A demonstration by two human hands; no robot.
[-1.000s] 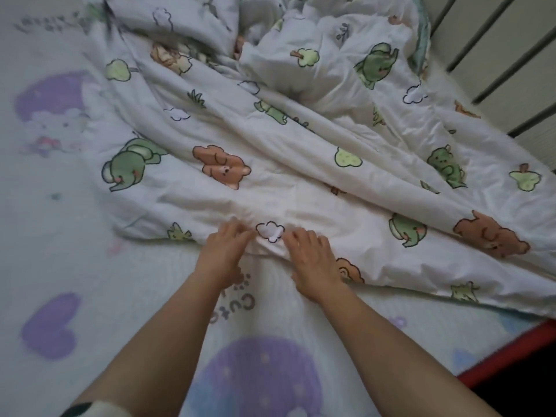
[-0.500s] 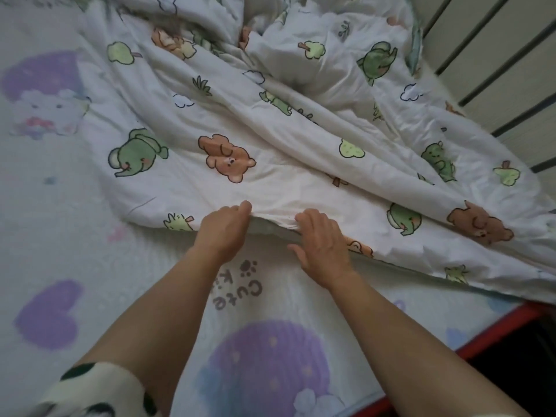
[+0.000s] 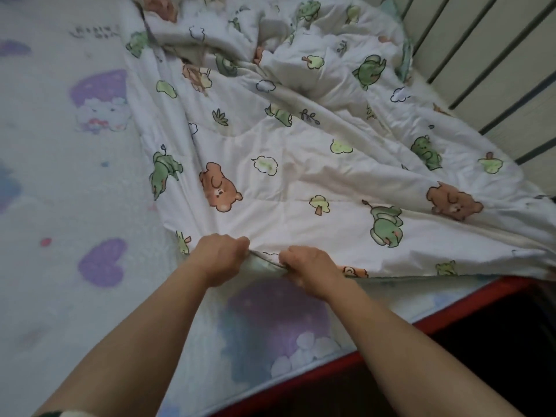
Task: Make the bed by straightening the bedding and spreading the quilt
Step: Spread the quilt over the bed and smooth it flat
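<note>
With our left hand (image 3: 219, 255) and right hand (image 3: 310, 270) both curled tight on the near edge of the quilt (image 3: 301, 182), bunched beyond our fingers, we judge spreading begun; next, pull it flat.

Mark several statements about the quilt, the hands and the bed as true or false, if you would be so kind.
1. Both the left hand and the right hand grip the quilt at its near edge. True.
2. The quilt lies flat over the whole bed. False: it is bunched toward the far right, and the sheet on the left is uncovered.
3. The quilt's print includes brown bears. True.
4. The bed edge is blue. False: it is red.
5. The sheet has purple hearts. True.
</note>
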